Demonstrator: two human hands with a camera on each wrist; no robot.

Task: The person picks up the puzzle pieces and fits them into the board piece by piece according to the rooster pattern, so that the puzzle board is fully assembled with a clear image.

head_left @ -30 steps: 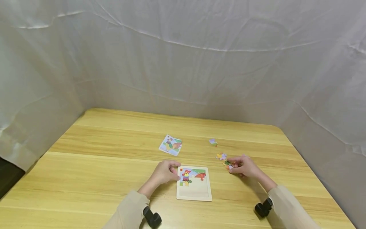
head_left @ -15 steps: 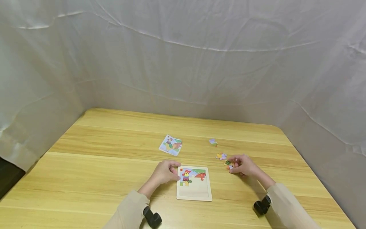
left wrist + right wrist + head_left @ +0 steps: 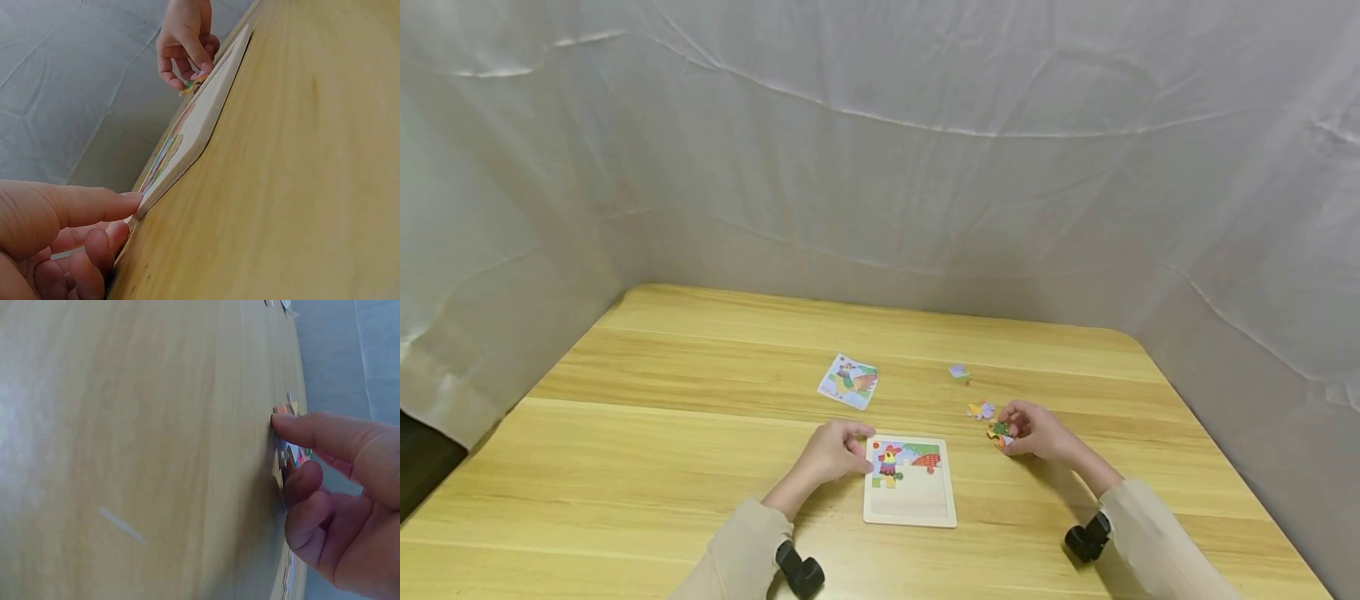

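Note:
A wooden jigsaw tray (image 3: 908,504) lies flat on the table, its upper part filled with pieces of a rooster picture and its lower part bare. At the tray's left edge, my left hand (image 3: 830,454) grips the rim between thumb and fingers; the left wrist view shows fingertips right at the tray's edge (image 3: 209,125). To the tray's right, my right hand (image 3: 1043,433) pinches a green and yellow puzzle piece (image 3: 999,429) among a small cluster. In the right wrist view, the thumb presses on an orange-and-purple piece (image 3: 281,410), and the curled fingers partly hide the cluster.
Behind the tray lies a paper picture card (image 3: 847,382) of the rooster. A yellow and purple piece (image 3: 981,410) sits just beyond the right hand, and another loose piece (image 3: 958,372) lies farther back. Grey cloth (image 3: 880,167) hangs around the wooden table (image 3: 700,367).
My right hand's fingers have drawn in slightly at the cluster, and more of the green and yellow piece shows. The left hand and the tray have stayed in place.

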